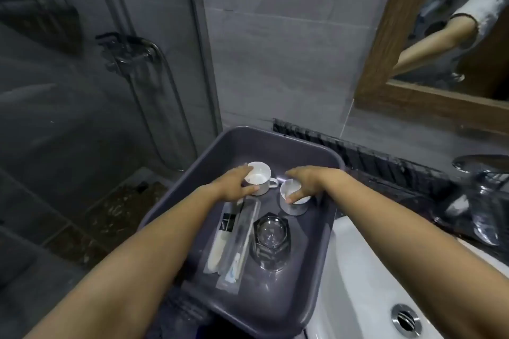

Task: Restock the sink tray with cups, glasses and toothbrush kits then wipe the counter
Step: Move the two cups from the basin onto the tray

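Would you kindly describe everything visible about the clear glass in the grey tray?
The clear glass is a faceted, thick-walled tumbler, seemingly empty. It stands upright on the floor of the grey tray, in the near half, just right of the wrapped toothbrush kits and in front of the right-hand white cup. Neither hand touches it; whether it touches the kits is unclear.

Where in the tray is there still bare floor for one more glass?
Bare floor in the grey plastic tray lies behind the two white cups toward the far wall, and along the near edge below the clear faceted glass. The middle is crowded: wrapped toothbrush kits, glass, cups, and both hands.
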Available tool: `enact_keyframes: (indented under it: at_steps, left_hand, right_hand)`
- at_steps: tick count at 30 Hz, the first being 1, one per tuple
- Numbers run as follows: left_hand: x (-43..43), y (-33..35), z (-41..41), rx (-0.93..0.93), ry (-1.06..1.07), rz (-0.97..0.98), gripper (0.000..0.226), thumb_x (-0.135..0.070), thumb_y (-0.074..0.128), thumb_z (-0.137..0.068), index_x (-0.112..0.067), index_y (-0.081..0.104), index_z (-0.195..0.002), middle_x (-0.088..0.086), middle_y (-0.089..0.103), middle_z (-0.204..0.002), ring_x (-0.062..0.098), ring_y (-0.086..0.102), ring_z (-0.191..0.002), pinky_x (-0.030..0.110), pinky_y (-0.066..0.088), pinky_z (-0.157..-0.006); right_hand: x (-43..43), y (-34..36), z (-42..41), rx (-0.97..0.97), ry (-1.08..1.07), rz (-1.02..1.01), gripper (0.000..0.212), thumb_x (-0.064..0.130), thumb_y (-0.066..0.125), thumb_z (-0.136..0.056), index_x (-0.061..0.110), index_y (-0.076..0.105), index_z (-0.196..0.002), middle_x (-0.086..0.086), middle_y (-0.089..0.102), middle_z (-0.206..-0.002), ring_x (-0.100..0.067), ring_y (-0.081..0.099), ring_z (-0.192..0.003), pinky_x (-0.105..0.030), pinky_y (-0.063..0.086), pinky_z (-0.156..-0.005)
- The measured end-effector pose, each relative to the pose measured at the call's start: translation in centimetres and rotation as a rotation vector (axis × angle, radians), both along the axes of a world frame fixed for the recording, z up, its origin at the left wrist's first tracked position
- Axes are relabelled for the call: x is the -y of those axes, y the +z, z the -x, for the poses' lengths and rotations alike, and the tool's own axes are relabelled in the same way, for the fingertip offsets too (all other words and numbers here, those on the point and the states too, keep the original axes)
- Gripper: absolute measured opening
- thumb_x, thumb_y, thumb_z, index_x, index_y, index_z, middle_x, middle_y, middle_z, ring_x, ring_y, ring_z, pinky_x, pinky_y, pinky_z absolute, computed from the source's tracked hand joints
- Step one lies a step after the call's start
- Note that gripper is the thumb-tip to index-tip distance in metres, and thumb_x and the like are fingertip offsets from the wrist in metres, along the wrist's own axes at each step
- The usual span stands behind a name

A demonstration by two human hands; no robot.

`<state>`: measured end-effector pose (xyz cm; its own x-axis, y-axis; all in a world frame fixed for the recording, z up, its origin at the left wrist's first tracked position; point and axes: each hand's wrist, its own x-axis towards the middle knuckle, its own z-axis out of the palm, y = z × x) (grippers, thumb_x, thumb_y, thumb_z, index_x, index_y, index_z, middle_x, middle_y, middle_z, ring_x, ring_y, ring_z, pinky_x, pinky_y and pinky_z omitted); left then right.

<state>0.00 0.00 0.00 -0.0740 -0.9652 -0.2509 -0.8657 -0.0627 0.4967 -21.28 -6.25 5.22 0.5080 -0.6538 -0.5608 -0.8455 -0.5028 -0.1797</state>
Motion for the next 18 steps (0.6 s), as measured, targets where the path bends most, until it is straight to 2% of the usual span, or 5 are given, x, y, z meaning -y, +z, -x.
enact_keyframes:
  at_steps: [3,6,13,18]
  left_hand:
    - [1.5,-1.0,0.4,0.045,-0.041,0.014,0.087,-0.045,0.06,-0.083,-0.014,0.012,-0.148,0.012,0.005,-0.158,0.024,0.004,-0.146,0.036,0.011,-0.119]
    - [2.6,-1.7,0.8,0.046,-0.065,0.027,0.1,-0.047,0.067,-0.076,-0.014,0.007,-0.148,0.01,0.0,-0.159,0.025,0.001,-0.146,0.038,0.011,-0.119]
    - [4.3,-2.7,0.9,0.03,-0.011,0.093,0.11,-0.036,0.082,-0.062,-0.008,0.015,-0.145,0.012,0.022,-0.151,0.029,0.018,-0.14,0.039,0.024,-0.114]
    - [4.4,-2.9,0.3,-0.028,0.041,0.09,0.104,-0.033,0.081,-0.061,-0.008,0.022,-0.142,0.014,0.031,-0.145,0.03,0.03,-0.134,0.039,0.032,-0.109]
  right_hand:
    - [0.3,-0.8,0.1,-0.078,0.014,0.033,0.1,0.051,0.071,-0.075,0.021,0.013,-0.15,-0.005,0.02,-0.158,-0.03,0.021,-0.144,-0.046,0.027,-0.115]
    - [0.1,-1.9,-0.1,-0.099,-0.004,0.007,0.105,0.048,0.072,-0.074,0.019,0.007,-0.151,-0.005,0.017,-0.158,-0.029,0.021,-0.144,-0.044,0.027,-0.115]
    - [0.1,-3.4,-0.5,-0.053,-0.089,0.052,0.105,0.04,0.08,-0.068,0.013,0.016,-0.147,-0.009,0.028,-0.15,-0.031,0.037,-0.135,-0.046,0.04,-0.105]
    - [-0.1,-3.2,-0.4,-0.012,-0.126,0.087,0.085,0.04,0.082,-0.065,0.007,0.036,-0.128,-0.011,0.042,-0.133,-0.031,0.049,-0.12,-0.04,0.047,-0.092]
